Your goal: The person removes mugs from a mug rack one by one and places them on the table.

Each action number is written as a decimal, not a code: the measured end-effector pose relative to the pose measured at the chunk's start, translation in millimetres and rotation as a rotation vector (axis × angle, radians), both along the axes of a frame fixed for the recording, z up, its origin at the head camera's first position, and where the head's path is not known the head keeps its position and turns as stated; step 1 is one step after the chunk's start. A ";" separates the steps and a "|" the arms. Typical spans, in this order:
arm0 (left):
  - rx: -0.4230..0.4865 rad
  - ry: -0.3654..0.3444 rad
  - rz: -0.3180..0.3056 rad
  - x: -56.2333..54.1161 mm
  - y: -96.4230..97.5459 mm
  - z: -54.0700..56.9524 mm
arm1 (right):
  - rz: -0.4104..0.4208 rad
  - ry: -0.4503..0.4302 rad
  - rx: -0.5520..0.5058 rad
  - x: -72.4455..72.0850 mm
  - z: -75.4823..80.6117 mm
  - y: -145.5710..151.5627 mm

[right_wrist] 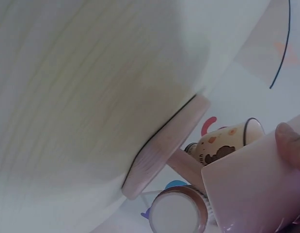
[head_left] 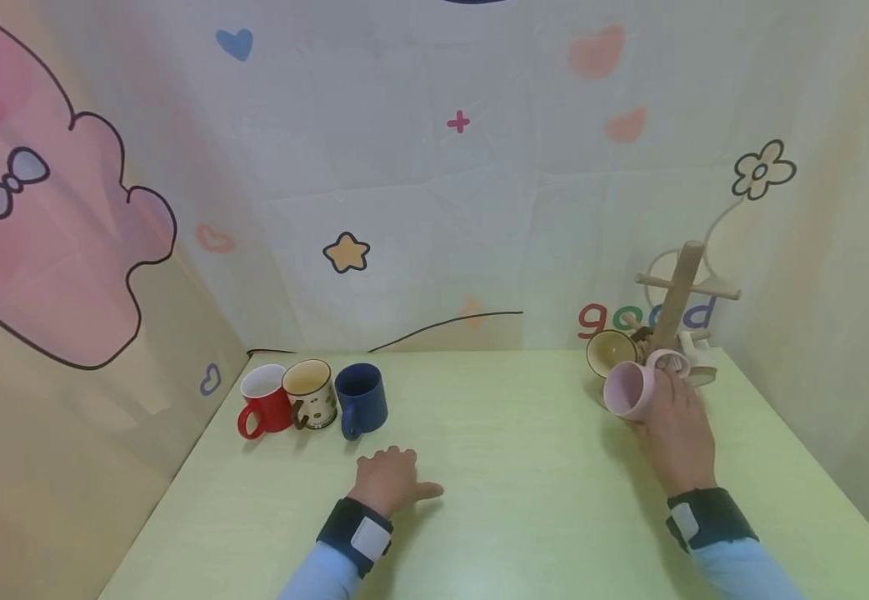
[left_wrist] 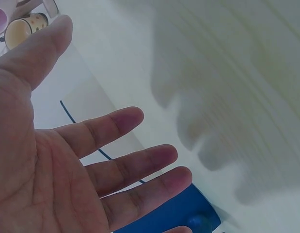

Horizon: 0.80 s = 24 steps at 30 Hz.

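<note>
My right hand grips a pink mug at the front of a wooden mug tree. The pink mug lies on its side, mouth toward the left in the head view; whether its handle is on a peg, I cannot tell. Behind it, a cream mug with a printed pattern hangs on the tree's left side, and a whitish mug on its right. My left hand hovers palm down over the table with fingers spread, holding nothing, near a blue mug.
At the table's back left, a red mug, a spotted cream mug and the blue mug stand upright in a row. A printed curtain hangs behind the table. Upper pegs of the tree stick out sideways above the hung mugs.
</note>
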<state>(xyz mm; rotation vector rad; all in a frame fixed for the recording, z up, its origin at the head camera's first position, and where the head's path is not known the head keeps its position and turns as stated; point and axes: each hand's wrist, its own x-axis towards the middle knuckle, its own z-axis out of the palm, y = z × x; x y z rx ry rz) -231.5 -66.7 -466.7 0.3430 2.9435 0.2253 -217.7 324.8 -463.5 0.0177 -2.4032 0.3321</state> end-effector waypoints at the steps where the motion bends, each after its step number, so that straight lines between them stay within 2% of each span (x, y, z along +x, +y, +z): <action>1: 0.001 0.000 0.000 0.0 0.1 -0.3 | 0.001 0.002 -0.014 1.3 0.7 -1.4; 6: 0.002 0.001 -0.005 0.3 0.9 -1.2 | 0.005 0.016 -0.079 8.7 4.0 -9.4; 15: -0.008 0.001 -0.011 1.7 3.1 -1.0 | -0.032 -0.023 -0.232 25.8 12.4 -26.5; 21: -0.010 0.011 -0.020 2.4 5.2 0.6 | 0.001 0.000 -0.299 35.7 14.3 -35.7; 24: -0.009 0.020 -0.027 3.4 6.4 1.9 | 0.028 -0.048 -0.369 39.9 15.8 -39.4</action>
